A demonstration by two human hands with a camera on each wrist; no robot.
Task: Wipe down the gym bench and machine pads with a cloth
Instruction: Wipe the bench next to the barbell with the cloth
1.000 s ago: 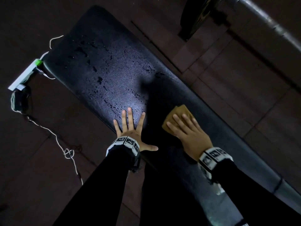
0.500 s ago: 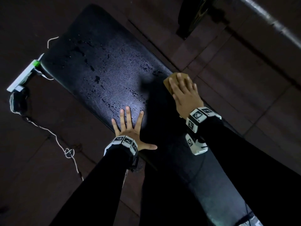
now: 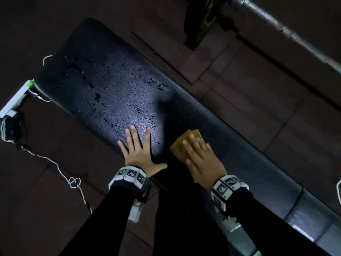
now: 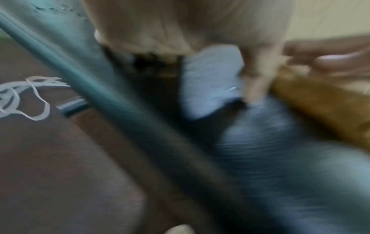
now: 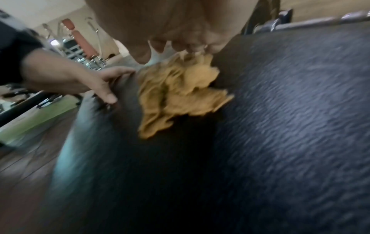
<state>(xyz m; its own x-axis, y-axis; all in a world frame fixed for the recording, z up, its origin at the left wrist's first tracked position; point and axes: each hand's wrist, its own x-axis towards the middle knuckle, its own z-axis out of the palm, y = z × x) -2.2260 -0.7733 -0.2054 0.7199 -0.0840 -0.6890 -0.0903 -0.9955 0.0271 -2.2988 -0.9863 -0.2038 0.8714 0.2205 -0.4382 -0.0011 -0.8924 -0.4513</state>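
Head view: the left hand lies flat on the long black padded gym bench, fingers spread wide; water droplets sit beyond its fingertips. The right hand presses the tan folded cloth onto the bench, fingers extended, cloth edge showing past the fingertips. A white cord lies on the brown floor.

Left wrist view: blurred; finger state cannot be read. The cloth appears beside the thumb.

Right wrist view: the cloth is crumpled under the palm, which the head view hides.
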